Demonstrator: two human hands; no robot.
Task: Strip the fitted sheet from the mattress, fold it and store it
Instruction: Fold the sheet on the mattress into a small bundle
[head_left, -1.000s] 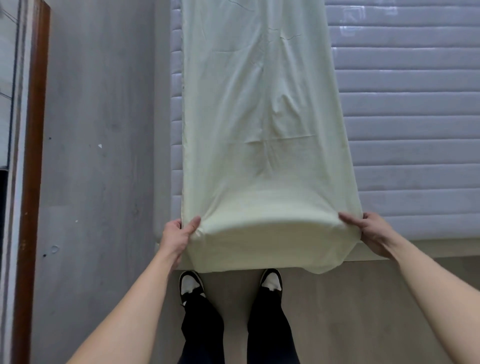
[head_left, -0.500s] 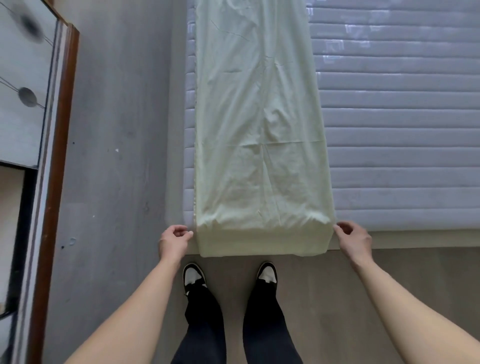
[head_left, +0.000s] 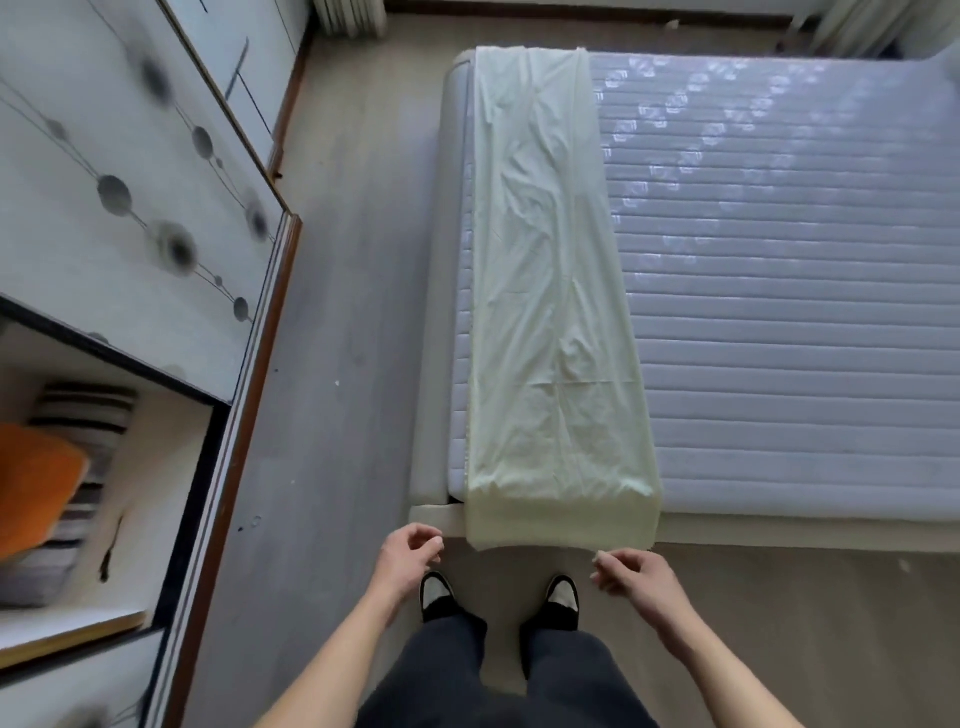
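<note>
Fingers on both your hands hang loosely curled, holding nothing, so grabbing the sheet unevenly at lower center could skew that long fold.

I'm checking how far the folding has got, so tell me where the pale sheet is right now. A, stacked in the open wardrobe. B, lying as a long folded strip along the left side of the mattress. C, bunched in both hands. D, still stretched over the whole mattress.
B: the sheet lies as a long strip along the bare mattress, while the left hand and right hand hold nothing.
</note>
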